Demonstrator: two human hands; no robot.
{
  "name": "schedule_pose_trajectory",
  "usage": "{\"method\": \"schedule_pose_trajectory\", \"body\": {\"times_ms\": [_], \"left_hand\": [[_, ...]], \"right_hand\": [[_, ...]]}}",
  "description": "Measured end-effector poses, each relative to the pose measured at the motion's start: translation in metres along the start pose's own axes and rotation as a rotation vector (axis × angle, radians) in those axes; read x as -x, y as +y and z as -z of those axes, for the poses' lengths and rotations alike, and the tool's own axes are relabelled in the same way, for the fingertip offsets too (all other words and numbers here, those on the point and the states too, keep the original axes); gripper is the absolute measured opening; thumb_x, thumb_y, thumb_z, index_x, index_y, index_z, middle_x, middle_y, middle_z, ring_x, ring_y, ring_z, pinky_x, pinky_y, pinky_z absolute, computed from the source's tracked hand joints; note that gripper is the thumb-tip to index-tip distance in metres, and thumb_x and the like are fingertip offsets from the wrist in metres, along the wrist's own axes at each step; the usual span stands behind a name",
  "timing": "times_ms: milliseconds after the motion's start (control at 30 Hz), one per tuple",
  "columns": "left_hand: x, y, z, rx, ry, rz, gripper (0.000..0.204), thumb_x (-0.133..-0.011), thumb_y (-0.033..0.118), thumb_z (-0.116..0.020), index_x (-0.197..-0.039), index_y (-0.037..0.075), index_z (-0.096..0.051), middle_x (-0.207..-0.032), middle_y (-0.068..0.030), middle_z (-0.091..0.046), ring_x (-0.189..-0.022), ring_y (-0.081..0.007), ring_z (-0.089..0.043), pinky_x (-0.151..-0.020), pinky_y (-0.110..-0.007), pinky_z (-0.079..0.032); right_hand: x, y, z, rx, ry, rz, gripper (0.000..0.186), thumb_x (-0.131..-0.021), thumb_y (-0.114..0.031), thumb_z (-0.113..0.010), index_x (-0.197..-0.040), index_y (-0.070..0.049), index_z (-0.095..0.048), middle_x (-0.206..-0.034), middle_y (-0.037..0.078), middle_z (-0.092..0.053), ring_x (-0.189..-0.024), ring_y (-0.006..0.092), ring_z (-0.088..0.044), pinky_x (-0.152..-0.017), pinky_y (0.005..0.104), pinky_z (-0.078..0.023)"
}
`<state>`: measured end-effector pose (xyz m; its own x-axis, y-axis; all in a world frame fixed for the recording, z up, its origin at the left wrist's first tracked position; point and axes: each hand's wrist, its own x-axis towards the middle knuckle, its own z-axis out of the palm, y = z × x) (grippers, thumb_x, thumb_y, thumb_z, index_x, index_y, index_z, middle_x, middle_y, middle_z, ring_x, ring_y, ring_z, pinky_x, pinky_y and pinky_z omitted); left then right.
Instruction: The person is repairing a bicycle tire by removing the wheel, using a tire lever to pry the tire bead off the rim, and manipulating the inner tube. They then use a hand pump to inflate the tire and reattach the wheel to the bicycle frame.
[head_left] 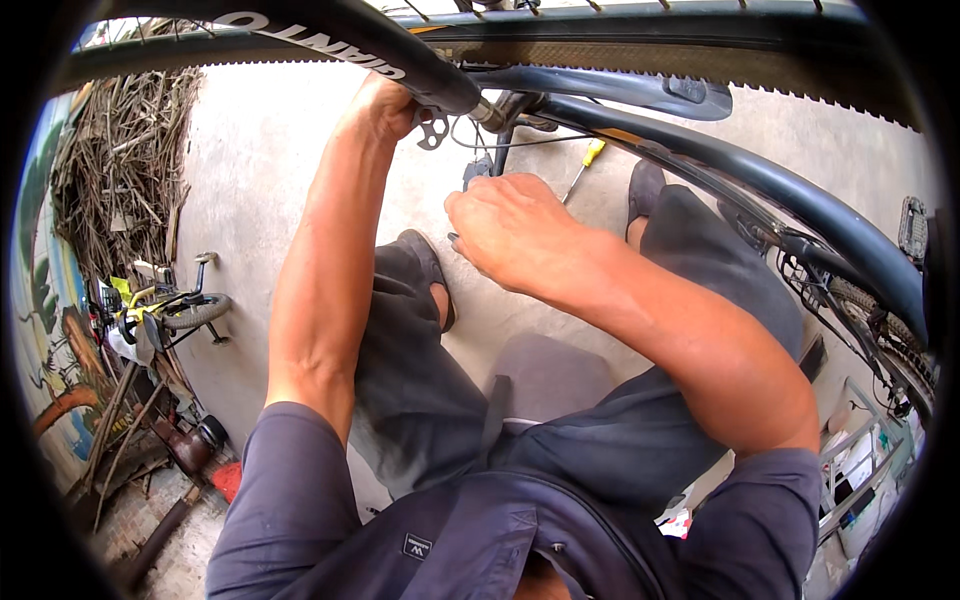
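My left hand (390, 104) reaches up behind a thick black bicycle tube (437, 72). Its fingers, partly hidden, are closed on a flat silver spanner (433, 131) with several holes. Lower and to the right, my right hand (515, 222) is closed with the back of the hand up. Out of its far side pokes the dark head of a small tool (478, 171), and a dark tip shows below the fingers; the fist hides its kind. A thin black cable (520, 140) loops just above that hand, near the silver joint (489, 114) at the tube's end.
A toothed tyre (640, 58) crosses the top, and dark blue frame tubes (800, 180) run down the right. On the floor beyond my right hand lies a yellow-handled screwdriver (592, 153). Bundled sticks (125, 160) and a small bicycle (165, 312) stand at left.
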<state>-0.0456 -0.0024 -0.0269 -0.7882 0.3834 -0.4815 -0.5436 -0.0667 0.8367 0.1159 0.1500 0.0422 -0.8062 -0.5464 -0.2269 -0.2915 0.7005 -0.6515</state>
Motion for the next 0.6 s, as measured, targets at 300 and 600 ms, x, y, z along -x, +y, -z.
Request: {"method": "schedule_pose_trajectory", "body": {"times_ms": [300,600], "left_hand": [[-0.017,-0.038,0.009,0.246,0.021,-0.042,0.018,-0.082,0.012,-0.067,-0.095,0.004,-0.059,-0.085,-0.0093,-0.064,-0.075,-0.0213,-0.063,-0.064,-0.039,-0.054],[-0.011,-0.037,0.005,0.338,0.056,-0.005,0.023,-0.085,0.005,-0.063,-0.106,-0.003,-0.057,-0.095,-0.0164,-0.066,-0.083,-0.0260,-0.067,-0.073,-0.036,-0.056]], "right_hand": [[0.009,0.020,0.007,0.060,0.004,-0.183,0.024,-0.081,-0.021,-0.064,-0.091,0.000,-0.063,-0.090,0.020,-0.065,-0.091,0.0339,-0.063,-0.081,0.0434,-0.047],[0.012,0.036,0.011,0.099,0.026,-0.199,0.024,-0.082,-0.022,-0.065,-0.089,0.001,-0.063,-0.086,0.019,-0.065,-0.090,0.0351,-0.062,-0.079,0.0441,-0.047]]}}
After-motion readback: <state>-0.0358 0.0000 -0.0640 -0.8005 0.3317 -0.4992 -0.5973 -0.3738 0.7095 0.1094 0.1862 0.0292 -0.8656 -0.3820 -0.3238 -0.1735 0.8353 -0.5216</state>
